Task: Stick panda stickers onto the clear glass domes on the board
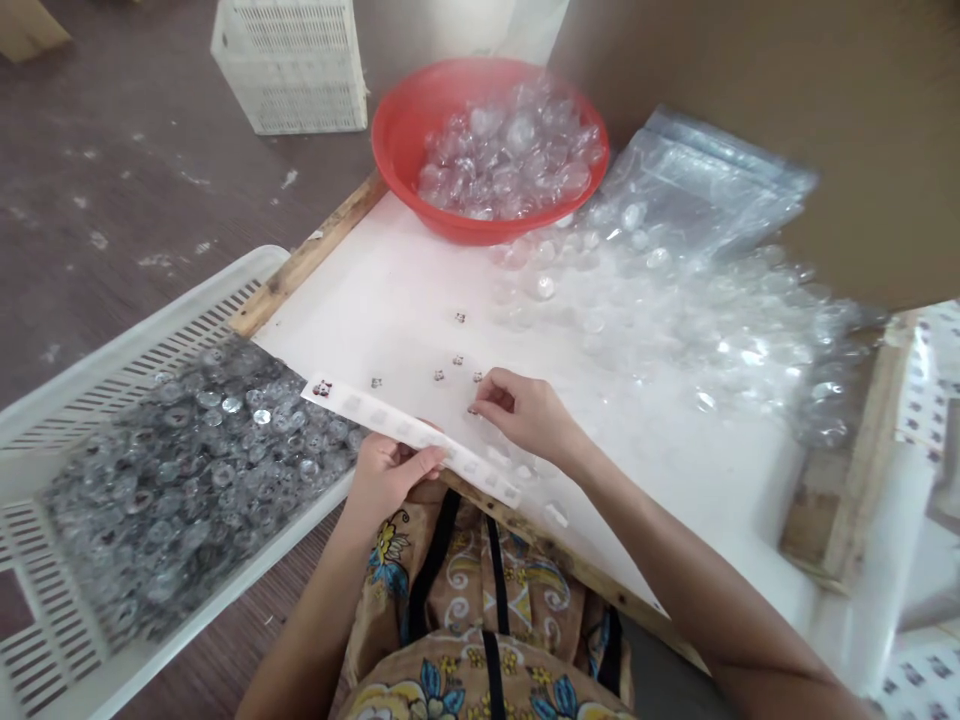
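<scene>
My left hand (397,468) pinches a long white strip of stickers (356,408) across the near edge of the white board. One dark panda sticker (322,388) shows at the strip's left end; fainter marks run along the rest. To its right, my right hand (521,408) is closed in a pinch just above the board, with a small dark panda sticker (473,411) at its fingertips. Several small panda stickers (439,375) lie spaced out on the board near that hand. Clear round plastic pieces (545,288) are spread over the board's far and right parts.
A red basin (397,140) of clear round pieces stands at the back, with clear plastic bags (705,190) beside it. On the left is a white basket (225,590) full of clear pieces. Wooden strips (315,250) edge the white board (360,270). A white crate (292,70) stands behind.
</scene>
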`<action>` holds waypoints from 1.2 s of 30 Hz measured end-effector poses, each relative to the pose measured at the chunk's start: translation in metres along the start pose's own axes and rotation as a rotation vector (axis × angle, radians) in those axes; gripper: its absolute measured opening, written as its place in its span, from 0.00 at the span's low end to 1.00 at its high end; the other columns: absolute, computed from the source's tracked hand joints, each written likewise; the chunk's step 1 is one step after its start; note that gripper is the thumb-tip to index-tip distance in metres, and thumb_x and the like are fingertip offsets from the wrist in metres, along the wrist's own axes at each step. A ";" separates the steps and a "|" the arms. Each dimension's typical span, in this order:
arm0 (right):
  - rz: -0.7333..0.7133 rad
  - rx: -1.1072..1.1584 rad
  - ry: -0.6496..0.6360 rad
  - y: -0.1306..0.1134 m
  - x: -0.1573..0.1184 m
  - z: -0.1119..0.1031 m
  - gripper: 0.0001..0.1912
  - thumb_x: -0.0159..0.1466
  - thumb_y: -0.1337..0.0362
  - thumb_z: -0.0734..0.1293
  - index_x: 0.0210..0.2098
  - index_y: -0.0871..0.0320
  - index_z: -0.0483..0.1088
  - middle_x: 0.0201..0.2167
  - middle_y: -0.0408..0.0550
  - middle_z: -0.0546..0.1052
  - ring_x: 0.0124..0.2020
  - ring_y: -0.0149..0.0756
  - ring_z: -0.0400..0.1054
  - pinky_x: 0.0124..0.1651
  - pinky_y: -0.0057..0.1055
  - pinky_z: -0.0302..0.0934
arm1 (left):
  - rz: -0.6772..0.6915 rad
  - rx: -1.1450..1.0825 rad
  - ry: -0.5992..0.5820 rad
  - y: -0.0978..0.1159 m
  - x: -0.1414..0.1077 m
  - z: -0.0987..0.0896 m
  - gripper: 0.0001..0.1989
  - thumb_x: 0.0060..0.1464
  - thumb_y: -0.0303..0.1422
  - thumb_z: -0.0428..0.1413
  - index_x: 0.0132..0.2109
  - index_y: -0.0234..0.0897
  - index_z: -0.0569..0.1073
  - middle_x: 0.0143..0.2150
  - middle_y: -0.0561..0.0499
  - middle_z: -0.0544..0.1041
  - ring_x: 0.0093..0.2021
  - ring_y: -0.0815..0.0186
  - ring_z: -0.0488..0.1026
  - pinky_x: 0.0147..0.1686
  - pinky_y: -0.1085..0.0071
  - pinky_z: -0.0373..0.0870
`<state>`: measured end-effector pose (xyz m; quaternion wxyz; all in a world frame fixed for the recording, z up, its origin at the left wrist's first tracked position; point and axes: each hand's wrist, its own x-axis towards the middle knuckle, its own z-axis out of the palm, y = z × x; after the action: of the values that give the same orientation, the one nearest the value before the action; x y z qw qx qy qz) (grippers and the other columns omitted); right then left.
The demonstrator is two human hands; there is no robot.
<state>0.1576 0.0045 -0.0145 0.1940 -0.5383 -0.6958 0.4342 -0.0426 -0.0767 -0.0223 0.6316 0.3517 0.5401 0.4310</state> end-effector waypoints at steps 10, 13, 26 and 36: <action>-0.040 -0.364 0.065 -0.007 0.004 0.018 0.04 0.63 0.71 0.64 0.33 0.57 0.71 0.35 0.47 0.74 0.32 0.34 0.68 0.35 0.29 0.57 | -0.015 -0.033 -0.021 -0.001 0.000 -0.001 0.11 0.48 0.37 0.65 0.36 0.34 0.79 0.26 0.50 0.77 0.25 0.68 0.72 0.25 0.75 0.71; -0.048 -0.417 0.093 -0.011 0.006 0.018 0.08 0.64 0.72 0.62 0.40 0.57 0.71 0.38 0.51 0.75 0.35 0.38 0.70 0.36 0.30 0.59 | -0.036 -0.041 -0.011 0.000 -0.001 0.000 0.11 0.47 0.37 0.66 0.36 0.35 0.79 0.26 0.50 0.77 0.25 0.67 0.73 0.25 0.74 0.72; -0.420 -0.144 0.023 -0.123 0.045 0.069 0.04 0.67 0.68 0.63 0.37 0.58 0.69 0.37 0.49 0.74 0.37 0.35 0.66 0.41 0.32 0.59 | 0.199 0.236 0.203 0.000 0.004 -0.005 0.11 0.40 0.37 0.67 0.29 0.34 0.77 0.26 0.50 0.78 0.34 0.55 0.76 0.30 0.67 0.73; -0.314 0.283 0.230 -0.066 0.033 0.005 0.04 0.63 0.64 0.66 0.34 0.55 0.65 0.30 0.42 0.72 0.32 0.31 0.66 0.37 0.31 0.61 | 0.011 0.103 0.025 0.004 0.002 -0.001 0.10 0.46 0.38 0.65 0.30 0.34 0.79 0.24 0.49 0.78 0.23 0.65 0.74 0.24 0.72 0.73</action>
<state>0.1044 0.0297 0.0306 0.4106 -0.4367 -0.6765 0.4278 -0.0439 -0.0729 -0.0196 0.6036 0.3812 0.5675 0.4103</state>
